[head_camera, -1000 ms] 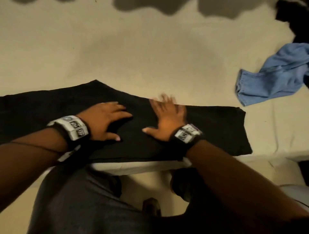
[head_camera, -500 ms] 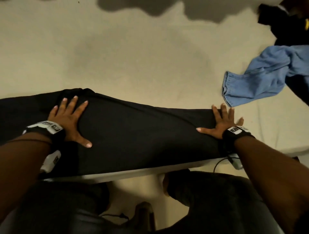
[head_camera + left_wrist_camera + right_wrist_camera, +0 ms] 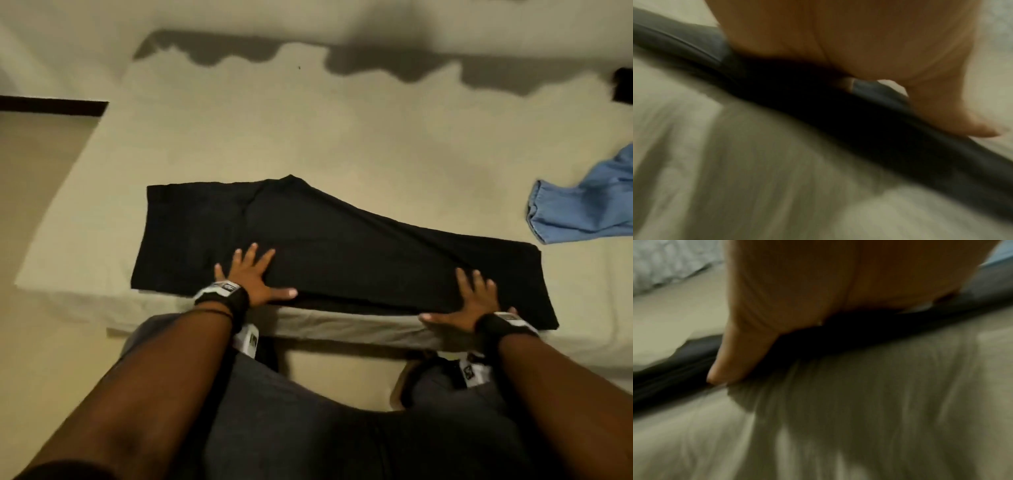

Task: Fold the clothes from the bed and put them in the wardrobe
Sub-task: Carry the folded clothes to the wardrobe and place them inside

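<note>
- The left hand (image 3: 251,281) lies flat on the black trousers (image 3: 329,250), fingers spread and straight, thumb stretched out to the right along the near hem; nothing is pinched or gripped.
- The right hand (image 3: 474,301) lies palm down on the same garment near its right end, fingers splayed, thumb pointing left along the near edge where the cloth meets the mattress side.
- In the left wrist view the palm (image 3: 859,48) presses onto the dark cloth (image 3: 838,113); the right wrist view shows the palm (image 3: 818,288) on the cloth's edge (image 3: 838,332). Both pictures are blurred.
- The black trousers lie folded lengthwise along the near edge of the bed (image 3: 308,130), stretched between and beyond the two hands: the wider part reaches left past the left hand, the narrower end just past the right hand.
- A blue garment (image 3: 582,209) lies crumpled on the sheet, beyond and to the right of the right hand, apart from the trousers.
- A dark item (image 3: 623,85) sits at the far right edge; what it is cannot be told.
</note>
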Demonstrator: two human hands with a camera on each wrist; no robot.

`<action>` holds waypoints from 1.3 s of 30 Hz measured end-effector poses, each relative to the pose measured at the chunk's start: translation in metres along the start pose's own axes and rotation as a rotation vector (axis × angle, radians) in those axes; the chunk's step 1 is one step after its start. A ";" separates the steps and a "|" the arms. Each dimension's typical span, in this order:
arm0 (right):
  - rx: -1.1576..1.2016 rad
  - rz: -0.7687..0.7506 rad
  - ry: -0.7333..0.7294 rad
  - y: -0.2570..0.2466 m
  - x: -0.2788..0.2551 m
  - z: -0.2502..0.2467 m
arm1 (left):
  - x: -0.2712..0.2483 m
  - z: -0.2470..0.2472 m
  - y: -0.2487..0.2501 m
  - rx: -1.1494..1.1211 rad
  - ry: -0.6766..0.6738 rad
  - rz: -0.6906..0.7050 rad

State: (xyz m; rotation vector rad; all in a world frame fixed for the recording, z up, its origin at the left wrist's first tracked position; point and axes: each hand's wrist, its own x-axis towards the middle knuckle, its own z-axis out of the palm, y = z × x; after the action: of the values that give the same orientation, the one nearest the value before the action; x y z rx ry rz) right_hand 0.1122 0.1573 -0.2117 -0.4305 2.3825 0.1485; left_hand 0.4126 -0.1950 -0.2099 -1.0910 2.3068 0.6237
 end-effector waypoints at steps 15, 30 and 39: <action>0.740 -0.236 0.409 -0.061 -0.052 -0.023 | 0.023 -0.035 -0.167 -1.928 0.539 -0.612; 1.344 -0.269 -0.301 -0.129 -0.057 -0.006 | -0.054 -0.017 0.110 -0.683 -0.028 0.753; 0.837 -0.252 0.078 -0.100 -0.020 0.003 | -0.030 -0.016 0.106 -0.419 0.222 0.532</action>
State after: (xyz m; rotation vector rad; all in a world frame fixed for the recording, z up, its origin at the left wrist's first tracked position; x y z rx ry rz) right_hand 0.1628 0.0697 -0.1993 -0.3169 2.1917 -0.9553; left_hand 0.3403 -0.1273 -0.1594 -0.7278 2.7606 1.2917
